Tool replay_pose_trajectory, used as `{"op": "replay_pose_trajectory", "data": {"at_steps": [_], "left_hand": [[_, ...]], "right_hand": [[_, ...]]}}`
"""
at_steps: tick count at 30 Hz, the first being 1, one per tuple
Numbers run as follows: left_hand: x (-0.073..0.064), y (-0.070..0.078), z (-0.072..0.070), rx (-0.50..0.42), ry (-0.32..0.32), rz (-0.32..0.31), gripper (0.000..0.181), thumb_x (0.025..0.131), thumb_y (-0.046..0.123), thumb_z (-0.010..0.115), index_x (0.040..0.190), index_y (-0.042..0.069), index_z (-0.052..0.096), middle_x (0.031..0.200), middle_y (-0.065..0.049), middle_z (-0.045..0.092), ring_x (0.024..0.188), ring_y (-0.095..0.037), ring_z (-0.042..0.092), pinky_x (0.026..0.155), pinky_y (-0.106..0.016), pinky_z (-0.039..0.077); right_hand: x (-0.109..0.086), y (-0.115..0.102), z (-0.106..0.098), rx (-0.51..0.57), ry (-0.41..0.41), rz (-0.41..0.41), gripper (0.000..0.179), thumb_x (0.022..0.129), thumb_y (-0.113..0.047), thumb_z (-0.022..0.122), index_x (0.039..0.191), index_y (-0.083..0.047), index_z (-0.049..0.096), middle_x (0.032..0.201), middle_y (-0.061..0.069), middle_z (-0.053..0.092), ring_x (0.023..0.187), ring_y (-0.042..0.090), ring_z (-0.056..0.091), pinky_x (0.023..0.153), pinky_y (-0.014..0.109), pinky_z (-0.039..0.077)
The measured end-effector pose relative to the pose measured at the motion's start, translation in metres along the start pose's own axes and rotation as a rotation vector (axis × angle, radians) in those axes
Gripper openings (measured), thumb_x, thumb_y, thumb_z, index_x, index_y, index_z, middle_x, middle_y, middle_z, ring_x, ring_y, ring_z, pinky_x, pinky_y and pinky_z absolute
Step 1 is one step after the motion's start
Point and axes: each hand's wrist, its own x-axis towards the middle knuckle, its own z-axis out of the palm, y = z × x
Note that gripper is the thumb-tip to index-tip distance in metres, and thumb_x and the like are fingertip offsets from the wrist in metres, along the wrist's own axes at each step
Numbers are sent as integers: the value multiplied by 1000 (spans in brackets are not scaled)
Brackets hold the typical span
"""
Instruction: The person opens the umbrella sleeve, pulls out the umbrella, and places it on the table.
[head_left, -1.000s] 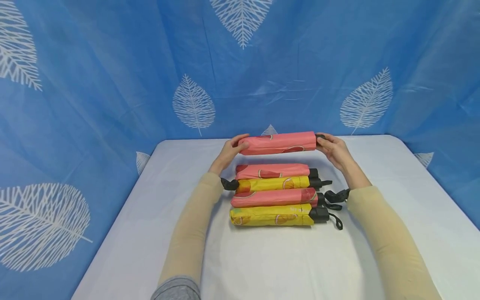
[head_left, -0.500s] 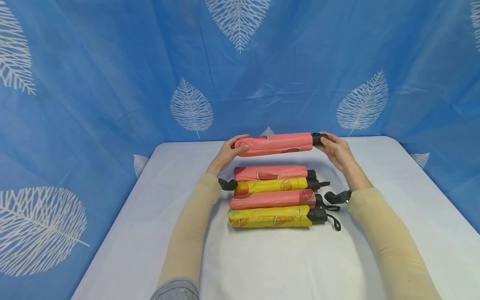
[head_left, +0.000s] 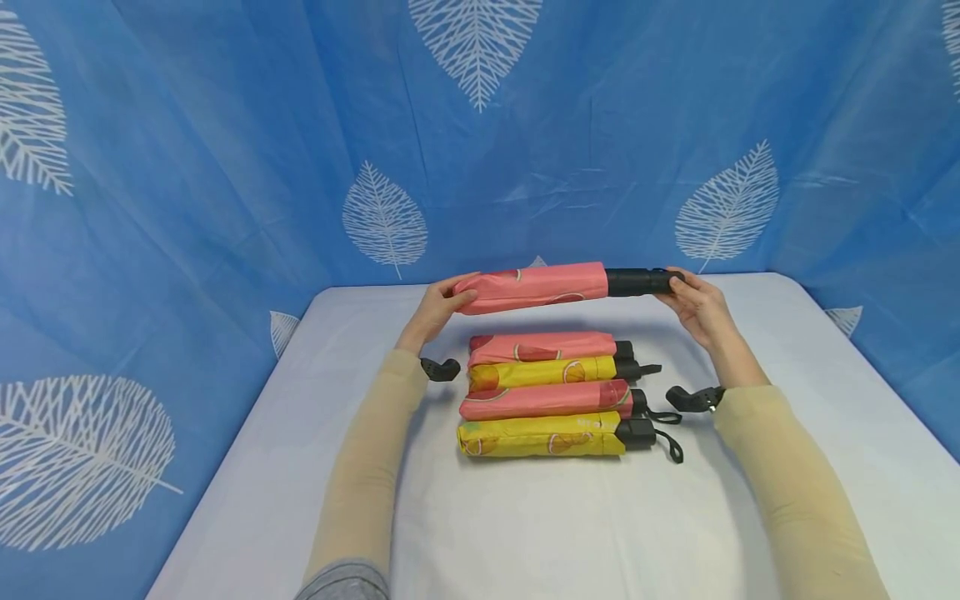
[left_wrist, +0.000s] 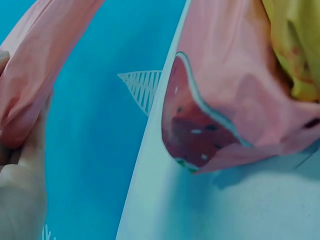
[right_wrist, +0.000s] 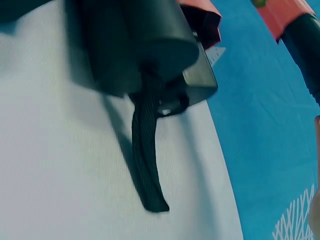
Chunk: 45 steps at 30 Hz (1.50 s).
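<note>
Blue cloth [head_left: 555, 183] backs my view; arms [head_left: 367, 467] outstretched, left hand [head_left: 435, 308] and right hand [head_left: 702, 310] pinch the raised pink umbrella [head_left: 534, 288] by its ends, crosswise, handle [head_left: 636, 282] pointing right.

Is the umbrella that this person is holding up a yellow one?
No, the held umbrella is pink with red watermelon slices, unlike the frontmost yellow umbrella lying on the white table.

No legible text, label, brand, number or sign in any view. Only possible lettering: small pale marks [head_left: 590, 423] on lowest yellow umbrella [head_left: 517, 437], below centre of head view, toward right end of cover, near black handle [head_left: 637, 433]. Too small to read; cannot tell whether letters or part of print.
</note>
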Motion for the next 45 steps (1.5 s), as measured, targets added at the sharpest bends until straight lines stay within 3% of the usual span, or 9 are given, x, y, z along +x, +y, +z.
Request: {"op": "replay_pose_trajectory", "data": {"at_steps": [7, 14, 19, 26, 30, 36, 41, 45], "left_hand": [[-5, 0, -14, -24, 43, -12, 42, 92, 16, 63, 130, 0, 56, 85, -4, 56, 74, -13, 50, 69, -22, 45], [-22, 16, -20, -68, 41, -35, 44, 93, 11, 60, 133, -4, 51, 84, -3, 56, 74, -13, 51, 70, -21, 46], [-25, 18, -24, -100, 62, -52, 44, 94, 9, 59, 134, -6, 49, 85, -3, 57, 75, -13, 52, 72, -21, 47], [-24, 0, -36, -179, 107, -67, 38, 94, 7, 59, 127, -9, 53, 83, -3, 57, 72, -11, 51, 68, -20, 45], [-23, -18, -45, -182, 145, -74, 32, 94, 10, 59, 120, -8, 58, 84, -3, 59, 75, -11, 53, 69, -20, 45], [-28, -35, -54, -116, 192, -137, 32, 95, 14, 59, 120, -5, 58, 88, -2, 58, 78, -9, 52, 71, -19, 44], [-28, -41, -59, -111, 155, -196, 42, 96, 14, 57, 132, -6, 51, 118, -9, 56, 103, -10, 53, 89, -22, 43], [-28, -46, -62, -115, 107, -235, 47, 96, 13, 56, 140, 0, 44, 143, -11, 40, 126, -18, 43, 102, -29, 35]], "right_hand": [[-9, -10, -17, 9, 29, -36, 22, 95, 4, 50, 112, -3, 63, 111, 8, 59, 93, 20, 67, 86, 28, 48], [-16, -18, -33, 42, 66, -42, 22, 94, 5, 51, 113, 1, 61, 105, 9, 64, 90, 22, 68, 84, 28, 49], [-20, -22, -43, 108, 66, -34, 22, 94, 6, 51, 112, 3, 63, 106, 11, 64, 90, 24, 67, 83, 29, 49], [-26, -29, -60, 155, 90, 4, 22, 94, 5, 50, 108, 1, 67, 104, 11, 66, 90, 25, 67, 83, 29, 49], [-31, -33, -69, 92, 127, 38, 22, 94, 3, 53, 106, -5, 69, 100, 6, 67, 89, 22, 67, 84, 27, 49], [-31, -35, -77, -47, 155, 68, 19, 92, -2, 58, 108, -8, 68, 101, 1, 64, 89, 16, 67, 83, 25, 49], [-28, -33, -83, -59, 131, 83, 18, 94, -1, 56, 104, -8, 69, 98, 2, 65, 86, 17, 68, 81, 25, 50], [-27, -28, -89, -93, 115, 122, 20, 95, -2, 53, 102, -12, 69, 105, 0, 60, 85, 17, 68, 82, 24, 49]]}}
